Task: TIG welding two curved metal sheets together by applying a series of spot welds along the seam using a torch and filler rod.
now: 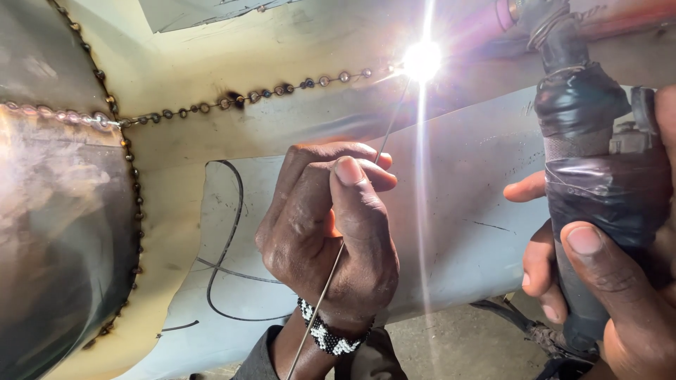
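Observation:
My left hand [331, 232] pinches a thin metal filler rod [389, 134] between thumb and fingers; the rod's tip reaches up into a bright white welding arc [422, 60]. A black-and-white beaded bracelet [325, 336] circles that wrist. My right hand [612, 281] grips the black taped handle of a welding torch [584, 141], whose head points at the arc from the upper right. The arc sits at the right end of a seam of tack-weld dots [282, 90] on sheet-metal panels [465, 211].
A curved metal body [56, 232] fills the left side, edged by another beaded seam [134, 204]. Black marker curves [225, 253] are drawn on the lower panel. A concrete floor [458, 345] and a dark cable [514, 320] show below.

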